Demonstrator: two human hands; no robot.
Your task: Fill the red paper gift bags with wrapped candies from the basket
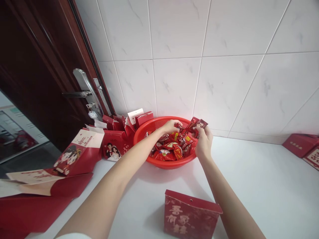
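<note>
A round red plastic basket (169, 164) stands against the tiled wall, holding several wrapped candies (165, 154) in red packaging. My left hand (172, 126) reaches into the back of the basket, its fingers bent down among the candies; what they hold, if anything, is hidden. At the basket's right rim, my right hand (204, 141) pinches small red candy packets (201, 123) between thumb and fingers. Nearer to me, a red box (190, 215) with pale lettering stands upright on the white table, beside my right forearm.
Several red gift boxes (116, 146) crowd the left of the basket, and open red cartons (77, 149) spread along the table's left edge. Another red box (300, 145) lies at the far right by the wall. A dark door (50, 43) with a metal handle is at the left.
</note>
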